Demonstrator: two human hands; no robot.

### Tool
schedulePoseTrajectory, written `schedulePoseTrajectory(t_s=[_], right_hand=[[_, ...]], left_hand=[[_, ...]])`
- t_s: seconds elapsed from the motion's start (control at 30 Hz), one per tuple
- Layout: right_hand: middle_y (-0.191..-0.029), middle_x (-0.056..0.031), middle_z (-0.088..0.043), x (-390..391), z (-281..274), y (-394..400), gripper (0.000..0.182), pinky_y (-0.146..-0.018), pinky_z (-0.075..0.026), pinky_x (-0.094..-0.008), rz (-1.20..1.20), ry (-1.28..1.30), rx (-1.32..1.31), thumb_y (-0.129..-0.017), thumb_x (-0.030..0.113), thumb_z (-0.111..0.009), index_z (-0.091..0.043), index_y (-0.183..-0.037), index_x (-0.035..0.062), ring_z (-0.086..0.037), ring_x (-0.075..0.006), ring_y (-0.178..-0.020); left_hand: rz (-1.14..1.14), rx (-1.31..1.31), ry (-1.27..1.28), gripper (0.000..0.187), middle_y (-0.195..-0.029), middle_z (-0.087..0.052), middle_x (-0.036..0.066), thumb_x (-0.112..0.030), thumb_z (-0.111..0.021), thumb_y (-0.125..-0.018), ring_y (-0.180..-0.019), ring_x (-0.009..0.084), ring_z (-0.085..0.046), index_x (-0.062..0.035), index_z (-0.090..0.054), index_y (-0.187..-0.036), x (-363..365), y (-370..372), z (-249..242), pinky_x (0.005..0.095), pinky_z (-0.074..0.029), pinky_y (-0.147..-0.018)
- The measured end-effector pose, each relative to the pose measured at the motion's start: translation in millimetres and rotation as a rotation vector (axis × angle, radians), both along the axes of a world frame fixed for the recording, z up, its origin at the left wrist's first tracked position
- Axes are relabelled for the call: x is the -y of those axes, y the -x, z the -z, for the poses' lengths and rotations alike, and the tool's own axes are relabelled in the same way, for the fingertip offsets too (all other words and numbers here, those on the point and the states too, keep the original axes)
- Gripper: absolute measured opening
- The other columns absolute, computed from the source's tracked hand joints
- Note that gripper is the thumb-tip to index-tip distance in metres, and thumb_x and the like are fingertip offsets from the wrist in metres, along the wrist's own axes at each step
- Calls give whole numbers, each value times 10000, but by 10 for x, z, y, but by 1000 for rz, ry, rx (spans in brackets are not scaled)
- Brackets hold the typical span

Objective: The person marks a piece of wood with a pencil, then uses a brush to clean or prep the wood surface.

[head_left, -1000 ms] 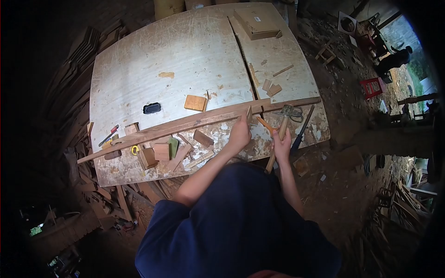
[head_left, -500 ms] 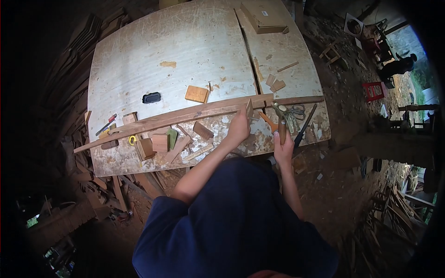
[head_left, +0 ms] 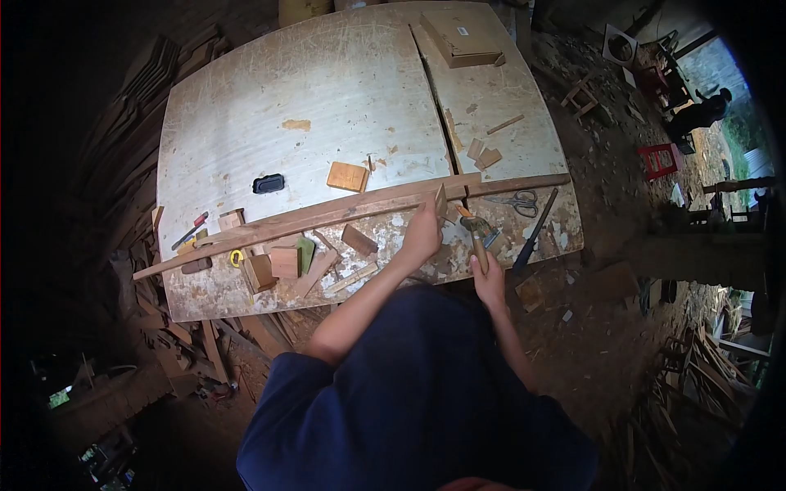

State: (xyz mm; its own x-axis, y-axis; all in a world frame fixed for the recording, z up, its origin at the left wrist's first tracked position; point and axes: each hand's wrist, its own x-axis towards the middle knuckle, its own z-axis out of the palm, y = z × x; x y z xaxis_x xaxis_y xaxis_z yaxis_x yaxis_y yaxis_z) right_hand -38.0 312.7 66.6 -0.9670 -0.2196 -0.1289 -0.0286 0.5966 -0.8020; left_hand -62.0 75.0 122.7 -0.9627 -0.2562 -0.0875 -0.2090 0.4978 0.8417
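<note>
Head view: right hand (head_left: 490, 282) grip clenched on hammer (head_left: 476, 237), beside left hand (head_left: 422, 237).

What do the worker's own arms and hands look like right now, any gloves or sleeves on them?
Both hands are bare, no gloves: the left hand and the right hand. The forearms are bare too. A dark navy-blue short-sleeved shirt ends near the elbows. No watch, rings or markings can be made out at this size.
</note>
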Motion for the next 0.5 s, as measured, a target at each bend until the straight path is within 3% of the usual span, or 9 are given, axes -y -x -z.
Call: schedulePoseTrajectory(t_s=[0.1,0.2,0.33,0.43,0.5], right_hand=[[-977,-252,-691,146,-466,24,346,-815,-527,-482,37,60,15,-1039,332,-627,-631,-1206,29,-683,-461,-947],[-950,-249,-684,174,-330,-1,327,-805,-522,-491,73,151,-6,-1042,334,-622,-630,-1179,37,-674,-472,-949],[-933,-258,-681,122,-3,117,315,-785,-510,-505,-85,-36,101,-1040,352,-617,-627,-1112,46,-653,-497,-959],[-937,-262,-684,81,164,36,323,-788,-510,-507,-76,-93,108,-1039,355,-616,-632,-1098,38,-659,-494,-952],[-917,-239,-680,80,149,21,325,-786,-514,-476,-75,-82,100,-1045,343,-618,-644,-1117,27,-668,-449,-907]], left_hand=[[-5,12,23,553,-1203,-623,354,32,-588,-910,-1082,533,-637,55,-428,-1439,15,1,19,562,-532,-920],[2,-4,49,546,-1193,-632,348,18,-591,-918,-1071,530,-644,50,-431,-1439,29,1,56,566,-535,-909],[4,-18,51,541,-1192,-636,350,16,-591,-922,-1061,533,-645,49,-428,-1437,26,1,51,572,-537,-898],[9,-15,64,535,-1188,-636,361,16,-584,-927,-1059,535,-643,52,-424,-1436,76,3,62,575,-536,-896],[5,-45,67,529,-1179,-636,372,18,-578,-931,-1056,538,-642,55,-422,-1435,105,-26,68,576,-534,-895]])
